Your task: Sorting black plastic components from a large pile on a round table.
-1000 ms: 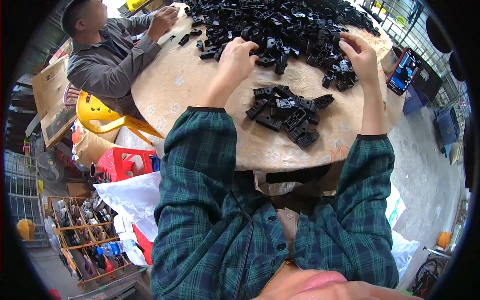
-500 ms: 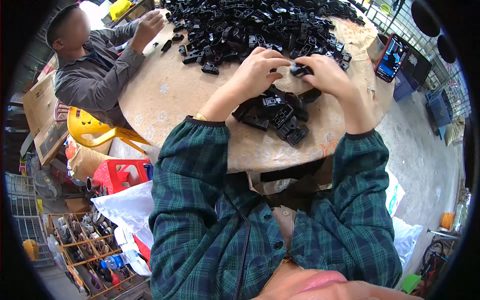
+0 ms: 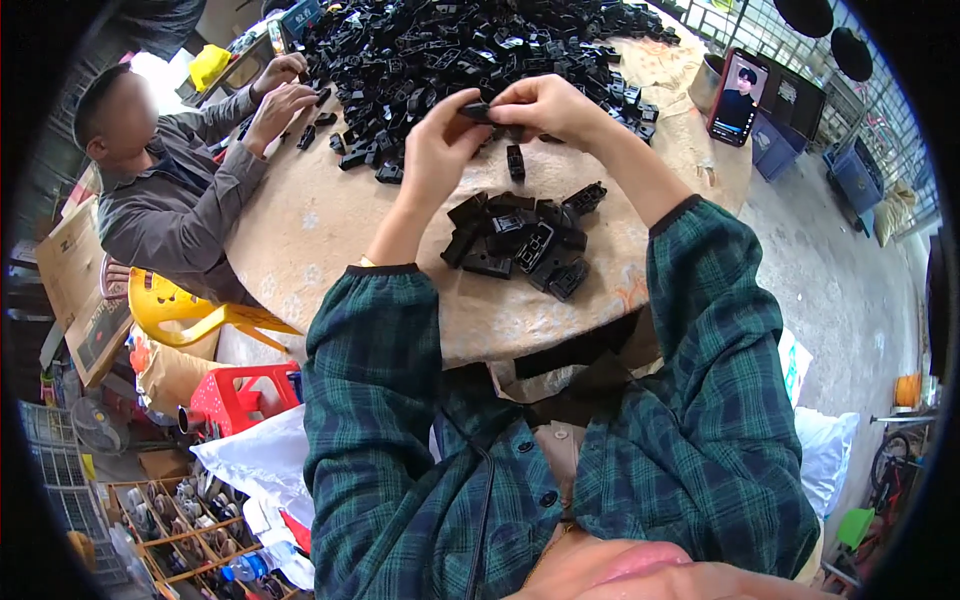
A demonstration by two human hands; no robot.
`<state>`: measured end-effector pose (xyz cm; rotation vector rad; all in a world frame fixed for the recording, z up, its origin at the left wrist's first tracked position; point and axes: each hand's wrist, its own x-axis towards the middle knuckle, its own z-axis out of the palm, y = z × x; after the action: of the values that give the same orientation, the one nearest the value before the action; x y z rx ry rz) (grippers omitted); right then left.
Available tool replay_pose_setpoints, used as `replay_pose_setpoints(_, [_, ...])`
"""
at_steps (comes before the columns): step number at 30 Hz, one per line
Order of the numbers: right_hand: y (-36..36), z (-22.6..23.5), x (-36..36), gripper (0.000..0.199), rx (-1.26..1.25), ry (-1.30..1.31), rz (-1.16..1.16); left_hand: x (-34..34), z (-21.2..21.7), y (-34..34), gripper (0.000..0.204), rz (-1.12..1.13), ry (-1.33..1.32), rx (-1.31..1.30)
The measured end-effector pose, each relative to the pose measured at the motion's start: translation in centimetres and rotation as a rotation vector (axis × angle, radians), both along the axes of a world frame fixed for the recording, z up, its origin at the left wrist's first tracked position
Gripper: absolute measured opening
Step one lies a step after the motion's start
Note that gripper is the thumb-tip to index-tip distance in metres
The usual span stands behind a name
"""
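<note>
My left hand [image 3: 437, 150] and my right hand [image 3: 555, 112] meet over the near edge of the big heap. Between their fingertips sits a small black plastic part [image 3: 477, 112], partly covered by the fingers. Both hands are closed, thumb and fingers pinched at it. A single black plastic piece [image 3: 515, 163] lies on the cloth just below my right hand. Closer to me, a small pile of black plastic housings [image 3: 520, 245] rests between my forearms. Beyond the hands spreads a large heap of black plastic parts [image 3: 440, 60].
A patterned beige cloth [image 3: 330, 235] covers the round table. At the left, a person [image 3: 170, 190] in a grey shirt handles small parts. A phone [image 3: 738, 97] stands at the right edge. A yellow chair [image 3: 180, 310] and red stool [image 3: 240, 400] are at the left.
My hands have come together around the black part, farther from the small pile. The person at the left has brought both hands together. The whole view has shifted slightly.
</note>
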<state>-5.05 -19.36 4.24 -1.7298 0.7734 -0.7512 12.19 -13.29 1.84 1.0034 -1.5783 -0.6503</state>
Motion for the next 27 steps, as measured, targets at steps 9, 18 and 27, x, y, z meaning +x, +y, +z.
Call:
replay_pose_setpoints(9, [2.0, -0.8, 1.0, 0.024, 0.291, -0.542, -0.048, -0.1, 1.8, 1.5, 0.014, 0.025, 0.146, 0.144])
replay_pose_setpoints(18, [3.5, -0.6, 1.0, 0.03, -0.264, -0.342, -0.125, -0.4, 0.8, 1.1, 0.018, -0.074, 0.353, 0.391])
replay_pose_setpoints(27, [4.1, -1.2, 1.8, 0.019, -0.453, -0.376, -0.157, -0.3, 0.5, 1.2, 0.022, -0.191, 0.575, 0.443])
